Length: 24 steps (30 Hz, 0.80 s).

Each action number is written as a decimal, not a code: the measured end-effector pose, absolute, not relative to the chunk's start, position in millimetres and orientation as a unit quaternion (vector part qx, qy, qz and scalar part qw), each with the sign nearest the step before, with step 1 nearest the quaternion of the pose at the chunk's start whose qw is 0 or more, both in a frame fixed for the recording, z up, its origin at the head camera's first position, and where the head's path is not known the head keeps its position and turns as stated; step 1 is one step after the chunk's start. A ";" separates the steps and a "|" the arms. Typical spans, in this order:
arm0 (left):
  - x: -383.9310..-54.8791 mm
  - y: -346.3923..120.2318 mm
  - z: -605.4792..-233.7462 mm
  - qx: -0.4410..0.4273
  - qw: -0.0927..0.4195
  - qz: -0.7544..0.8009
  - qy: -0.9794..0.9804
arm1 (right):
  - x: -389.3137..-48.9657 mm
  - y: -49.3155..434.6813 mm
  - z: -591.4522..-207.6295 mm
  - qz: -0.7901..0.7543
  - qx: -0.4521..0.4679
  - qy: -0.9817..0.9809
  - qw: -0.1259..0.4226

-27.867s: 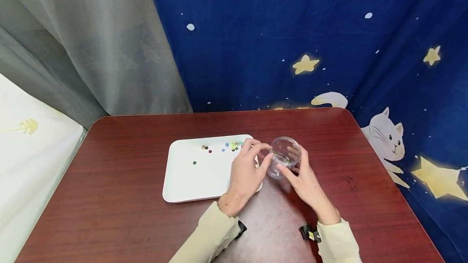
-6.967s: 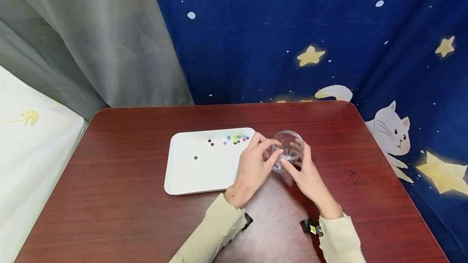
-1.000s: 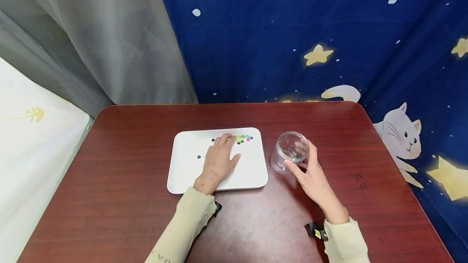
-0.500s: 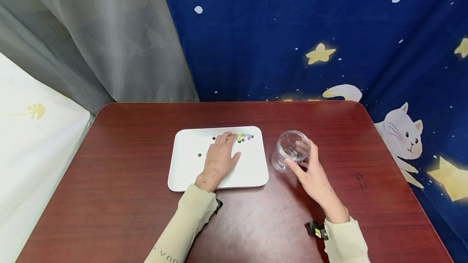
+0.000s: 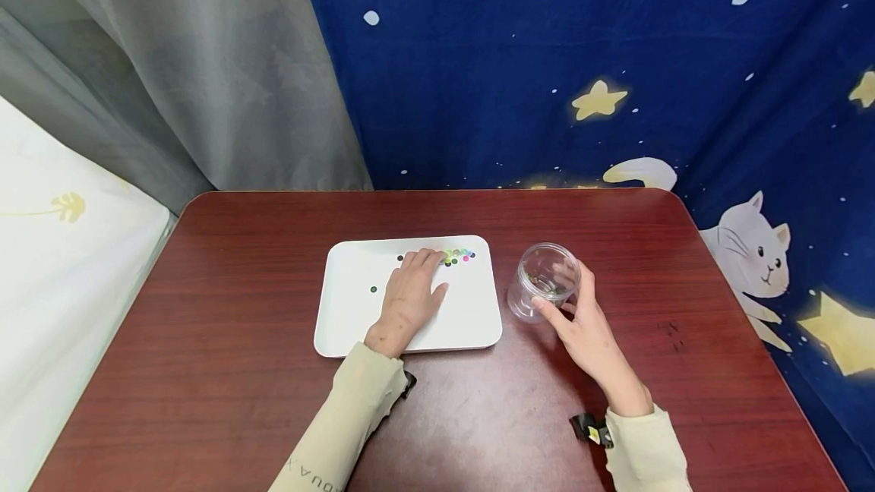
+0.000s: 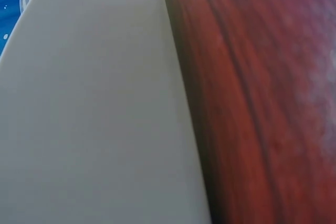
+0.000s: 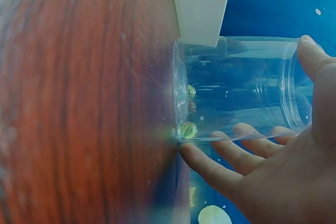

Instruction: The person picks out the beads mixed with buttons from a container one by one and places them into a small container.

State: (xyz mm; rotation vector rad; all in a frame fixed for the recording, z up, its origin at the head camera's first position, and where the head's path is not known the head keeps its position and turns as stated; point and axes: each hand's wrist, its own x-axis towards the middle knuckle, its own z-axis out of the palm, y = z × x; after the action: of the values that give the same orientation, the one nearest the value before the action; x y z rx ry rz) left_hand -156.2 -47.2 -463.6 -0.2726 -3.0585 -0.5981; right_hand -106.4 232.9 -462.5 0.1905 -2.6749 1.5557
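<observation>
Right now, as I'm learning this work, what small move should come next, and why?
Perhaps have the left grip pinch one of the loose balls: it lies beside them over the tray, while the right grip holds an open jar with some inside.

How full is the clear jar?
Nearly empty: the right wrist view shows just a few marbles at the bottom of the clear jar.

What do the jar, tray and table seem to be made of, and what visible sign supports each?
Jar: clear and glossy, probably plastic, possibly glass; the balls show through it.
Tray: likely plastic; smooth, plain white, rounded corners.
Table: wood or laminate, hard to tell; dark grain, glossy sheen.
</observation>
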 end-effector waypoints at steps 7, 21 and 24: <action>-154.5 -46.9 -461.8 -0.086 0.036 -0.205 -0.974 | -107.2 233.9 -462.5 0.505 0.067 -0.860 0.023; -154.3 -46.8 -461.5 -0.078 0.052 -0.249 -0.964 | -107.5 234.2 -463.7 0.502 0.069 -0.862 0.025; -153.9 -47.3 -462.4 -0.076 0.050 -0.243 -0.966 | -107.3 234.2 -463.7 0.504 0.069 -0.860 0.023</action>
State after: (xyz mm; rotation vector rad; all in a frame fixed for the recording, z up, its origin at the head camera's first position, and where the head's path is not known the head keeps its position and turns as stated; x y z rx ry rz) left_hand -153.9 -47.3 -462.4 -0.2318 -2.9405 -0.7384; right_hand -107.3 234.2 -463.7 0.2127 -2.6638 1.5612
